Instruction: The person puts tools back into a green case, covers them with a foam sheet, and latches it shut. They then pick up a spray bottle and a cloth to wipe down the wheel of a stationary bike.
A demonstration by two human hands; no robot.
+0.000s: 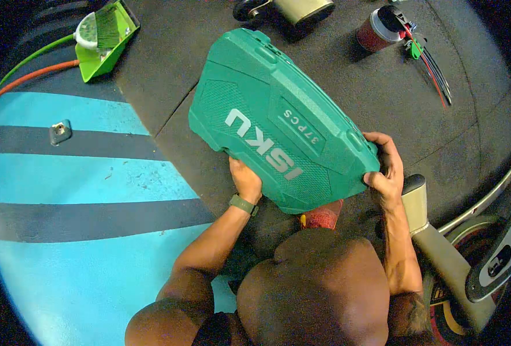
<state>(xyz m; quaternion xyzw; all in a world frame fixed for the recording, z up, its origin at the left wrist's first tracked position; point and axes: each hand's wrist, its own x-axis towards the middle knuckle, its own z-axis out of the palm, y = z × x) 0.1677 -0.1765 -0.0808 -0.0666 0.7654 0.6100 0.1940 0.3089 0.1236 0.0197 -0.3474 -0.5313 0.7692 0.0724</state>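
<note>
A green hard plastic tool case [255, 121], marked "ISKU" and "37PCS" in pale letters, is held up in front of me, closed and tilted. My left hand [245, 179] grips its near edge from below, fingers hidden behind the case; a watch is on that wrist. At the case's right end, my right hand [387, 170] is wrapped around the corner, thumb on the front face and fingers around the side. A red object [322, 217] shows partly below the case's lower edge.
A green dustpan with a brush [102, 37] lies at upper left. At upper right stands a red can [380, 29], with cable ties [434, 72] beside it. Exercise-bike frame parts [448, 251] are on the right. A small square metal-centred piece [60, 132] rests on the blue-striped floor.
</note>
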